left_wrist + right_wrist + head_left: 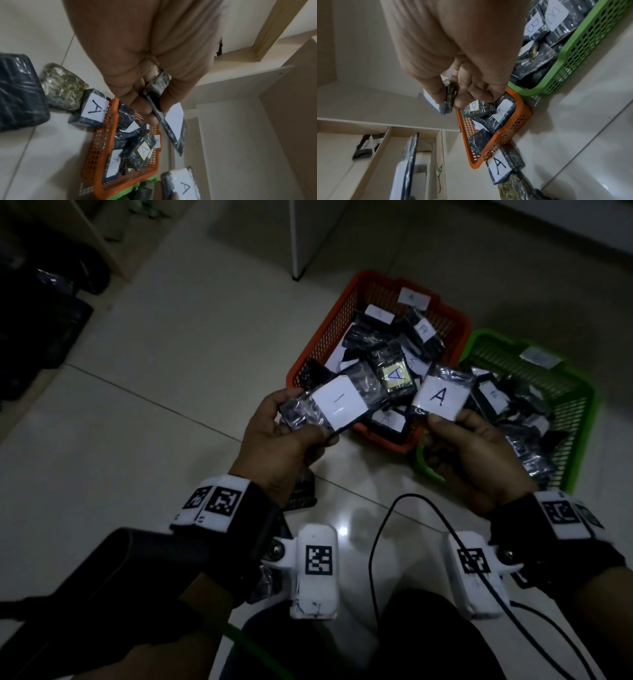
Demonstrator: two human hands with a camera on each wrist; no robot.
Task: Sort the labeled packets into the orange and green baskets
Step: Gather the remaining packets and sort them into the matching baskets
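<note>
My left hand [301, 419] pinches a dark plastic packet [339, 402] whose white label bears a single stroke; the same packet [173, 121] shows edge-on in the left wrist view. My right hand [442, 422] pinches a packet labelled A [440, 397] by its near edge, also visible in the right wrist view [441, 102]. Both are held above the near side of the orange basket [318, 337], which holds several A packets. Beside it on the right, the green basket [582, 405] holds several packets, some marked B [533, 25].
Another A packet [94, 109] lies on the floor against the orange basket, beside a greenish packet [63, 86] and a large dark bundle [17, 92]. A black cable [376, 542] loops on the tiles near me. A wooden shelf unit [385, 148] stands behind.
</note>
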